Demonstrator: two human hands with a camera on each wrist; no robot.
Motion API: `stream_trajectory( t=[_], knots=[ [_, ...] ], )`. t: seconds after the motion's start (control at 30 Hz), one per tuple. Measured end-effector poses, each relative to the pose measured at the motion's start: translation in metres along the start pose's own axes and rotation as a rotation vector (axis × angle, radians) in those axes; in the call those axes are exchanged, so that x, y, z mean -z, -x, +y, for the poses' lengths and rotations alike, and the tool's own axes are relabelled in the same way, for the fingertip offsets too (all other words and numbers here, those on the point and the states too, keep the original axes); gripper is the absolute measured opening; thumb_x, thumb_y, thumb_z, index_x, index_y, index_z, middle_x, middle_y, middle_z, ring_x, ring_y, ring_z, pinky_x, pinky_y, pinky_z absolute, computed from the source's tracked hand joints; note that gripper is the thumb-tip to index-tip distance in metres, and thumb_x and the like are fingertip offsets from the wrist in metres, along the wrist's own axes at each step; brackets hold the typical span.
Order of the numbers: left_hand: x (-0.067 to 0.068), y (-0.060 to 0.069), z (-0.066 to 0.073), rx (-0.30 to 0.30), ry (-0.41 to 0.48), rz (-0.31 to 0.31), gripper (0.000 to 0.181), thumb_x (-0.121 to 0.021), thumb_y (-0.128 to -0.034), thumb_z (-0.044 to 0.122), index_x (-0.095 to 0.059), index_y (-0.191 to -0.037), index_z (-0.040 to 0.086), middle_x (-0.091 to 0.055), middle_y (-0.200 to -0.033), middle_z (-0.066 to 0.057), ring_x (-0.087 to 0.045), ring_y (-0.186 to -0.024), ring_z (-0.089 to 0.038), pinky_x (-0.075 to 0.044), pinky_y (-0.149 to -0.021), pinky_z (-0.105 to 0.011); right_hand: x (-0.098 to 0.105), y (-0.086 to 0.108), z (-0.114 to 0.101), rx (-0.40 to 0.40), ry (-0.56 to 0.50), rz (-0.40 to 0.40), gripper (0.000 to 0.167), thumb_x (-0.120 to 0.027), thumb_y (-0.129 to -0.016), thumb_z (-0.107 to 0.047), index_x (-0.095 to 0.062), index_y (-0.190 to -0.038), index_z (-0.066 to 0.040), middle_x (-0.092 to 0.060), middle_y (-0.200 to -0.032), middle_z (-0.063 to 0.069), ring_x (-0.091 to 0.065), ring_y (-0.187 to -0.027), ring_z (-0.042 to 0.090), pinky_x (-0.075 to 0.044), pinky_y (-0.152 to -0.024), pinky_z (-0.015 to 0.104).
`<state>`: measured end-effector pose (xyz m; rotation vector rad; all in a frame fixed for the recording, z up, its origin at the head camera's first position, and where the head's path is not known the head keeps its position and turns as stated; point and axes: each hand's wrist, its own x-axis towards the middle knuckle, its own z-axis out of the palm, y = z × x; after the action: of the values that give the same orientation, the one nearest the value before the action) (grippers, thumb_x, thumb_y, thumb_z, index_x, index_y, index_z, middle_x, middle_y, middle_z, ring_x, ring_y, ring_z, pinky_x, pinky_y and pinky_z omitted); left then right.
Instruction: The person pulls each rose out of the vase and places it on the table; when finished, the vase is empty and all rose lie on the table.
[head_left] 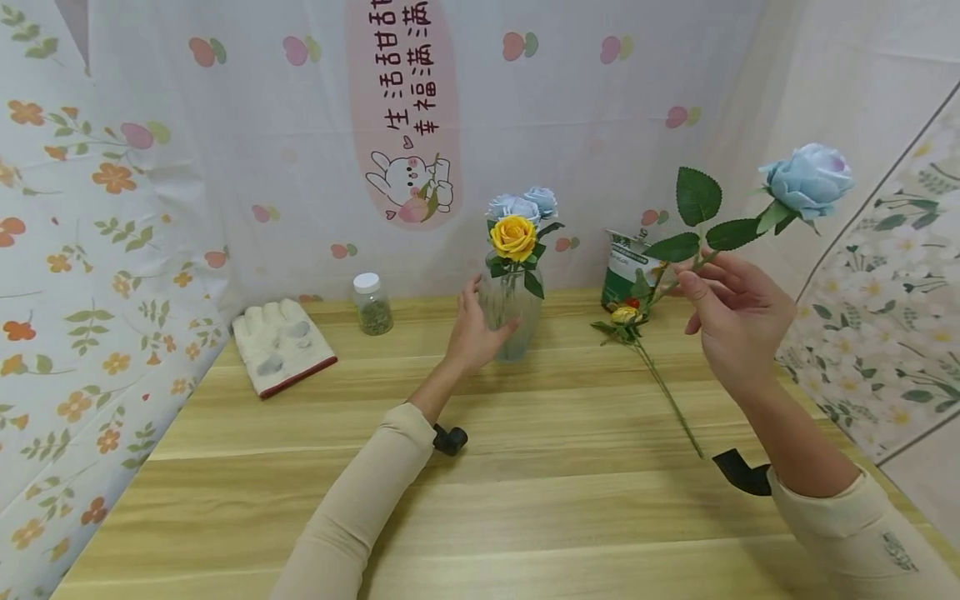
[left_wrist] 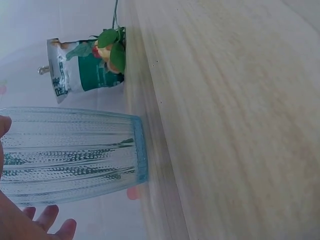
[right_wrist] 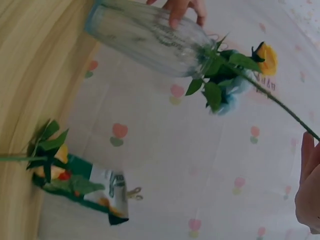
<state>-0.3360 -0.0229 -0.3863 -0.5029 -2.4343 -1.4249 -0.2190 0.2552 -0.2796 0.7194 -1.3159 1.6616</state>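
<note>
My right hand [head_left: 738,312] pinches the green stem of a pale blue artificial rose [head_left: 810,183], bloom up to the right. That stem [right_wrist: 280,102] slants across the flowers in the right wrist view; its lower end is hard to make out. A ribbed clear glass vase [left_wrist: 75,155] stands upright, holding a yellow rose [head_left: 514,238] and blue roses [head_left: 513,207]. My left hand [head_left: 476,329] is at the vase's left side, thumb across its front and fingers spread. In the left wrist view its fingers [left_wrist: 47,217] show a gap from the glass.
Right of the vase, another yellow rose [head_left: 626,315] lies on the wooden table [head_left: 480,517] before a green and white pouch [head_left: 622,267] with a clip. A white-capped jar [head_left: 375,312] and pale gloves [head_left: 281,346] are at the left. Printed cloth [head_left: 285,150] hangs behind.
</note>
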Motion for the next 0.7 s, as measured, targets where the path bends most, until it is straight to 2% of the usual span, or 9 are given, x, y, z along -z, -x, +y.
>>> stream_trajectory(
  t=[0.13, 0.2, 0.3, 0.37, 0.43, 0.5, 0.57, 0.7],
  knots=[
    [0.001, -0.001, 0.001, -0.003, -0.013, 0.006, 0.095, -0.073, -0.0876, 0.047, -0.011, -0.154, 0.018, -0.025, -0.154, -0.011, -0.036, -0.139, -0.033, -0.039, -0.106, -0.055, 0.017, 0.002, -0.002, -0.075, 0.014, -0.036, 0.029, -0.065, -0.08, 0.024, -0.063, -0.109, 0.019, -0.075, -0.089, 0.014, -0.072, -0.068, 0.018, -0.038, -0.039, 0.018],
    [0.001, -0.002, 0.002, -0.01, -0.011, 0.012, 0.095, -0.073, -0.0874, 0.047, -0.012, -0.154, 0.017, -0.025, -0.154, -0.011, -0.036, -0.139, -0.033, -0.038, -0.107, -0.055, 0.026, 0.002, -0.003, -0.154, 0.034, -0.078, 0.03, -0.065, -0.081, 0.023, -0.063, -0.111, 0.019, -0.075, -0.086, 0.012, -0.072, -0.066, 0.017, -0.035, -0.037, 0.019],
    [0.002, -0.003, 0.003, -0.028, -0.001, 0.019, 0.095, -0.073, -0.0873, 0.046, -0.014, -0.154, 0.015, -0.025, -0.154, -0.012, -0.035, -0.14, -0.033, -0.036, -0.109, -0.053, 0.037, 0.003, -0.005, -0.316, 0.086, -0.159, 0.031, -0.065, -0.084, 0.02, -0.065, -0.114, 0.014, -0.075, -0.085, 0.007, -0.072, -0.064, 0.015, -0.03, -0.035, 0.023],
    [0.003, -0.005, 0.004, -0.039, 0.011, 0.023, 0.094, -0.074, -0.0874, 0.044, -0.015, -0.154, 0.013, -0.026, -0.154, -0.013, -0.035, -0.14, -0.033, -0.035, -0.11, -0.053, 0.046, 0.004, -0.006, -0.424, 0.164, -0.226, 0.032, -0.066, -0.086, 0.016, -0.067, -0.117, 0.007, -0.075, -0.086, 0.003, -0.072, -0.065, 0.014, -0.028, -0.035, 0.026],
    [0.004, -0.006, 0.004, -0.038, 0.021, 0.026, 0.093, -0.074, -0.087, 0.042, -0.016, -0.153, 0.011, -0.026, -0.154, -0.012, -0.034, -0.14, -0.033, -0.035, -0.11, -0.053, 0.054, 0.006, -0.006, -0.509, 0.292, -0.283, 0.031, -0.068, -0.088, 0.009, -0.068, -0.117, -0.002, -0.075, -0.087, -0.002, -0.072, -0.066, 0.012, -0.028, -0.035, 0.029],
    [0.004, -0.008, 0.005, -0.033, 0.028, 0.027, 0.092, -0.075, -0.0864, 0.042, -0.018, -0.152, 0.011, -0.026, -0.154, -0.011, -0.033, -0.14, -0.033, -0.035, -0.109, -0.054, 0.061, 0.008, -0.003, -0.557, 0.4, -0.331, 0.029, -0.069, -0.09, 0.003, -0.069, -0.117, -0.007, -0.074, -0.087, -0.005, -0.072, -0.067, 0.012, -0.027, -0.036, 0.031],
    [0.004, -0.009, 0.006, -0.028, 0.037, 0.028, 0.093, -0.075, -0.0857, 0.042, -0.018, -0.152, 0.011, -0.026, -0.155, -0.011, -0.032, -0.141, -0.033, -0.035, -0.11, -0.054, 0.068, 0.009, 0.001, -0.581, 0.496, -0.366, 0.027, -0.069, -0.092, -0.002, -0.068, -0.118, -0.005, -0.074, -0.087, -0.008, -0.072, -0.067, 0.011, -0.026, -0.036, 0.034],
    [0.005, -0.008, 0.005, -0.019, 0.045, 0.002, 0.095, -0.076, -0.0844, 0.045, -0.016, -0.152, 0.014, -0.026, -0.156, -0.014, -0.03, -0.143, -0.035, -0.032, -0.111, -0.055, 0.082, 0.011, 0.012, -0.621, 0.555, -0.395, 0.029, -0.069, -0.093, -0.007, -0.064, -0.12, 0.004, -0.073, -0.085, -0.01, -0.072, -0.067, 0.01, -0.026, -0.035, 0.034]
  ],
)
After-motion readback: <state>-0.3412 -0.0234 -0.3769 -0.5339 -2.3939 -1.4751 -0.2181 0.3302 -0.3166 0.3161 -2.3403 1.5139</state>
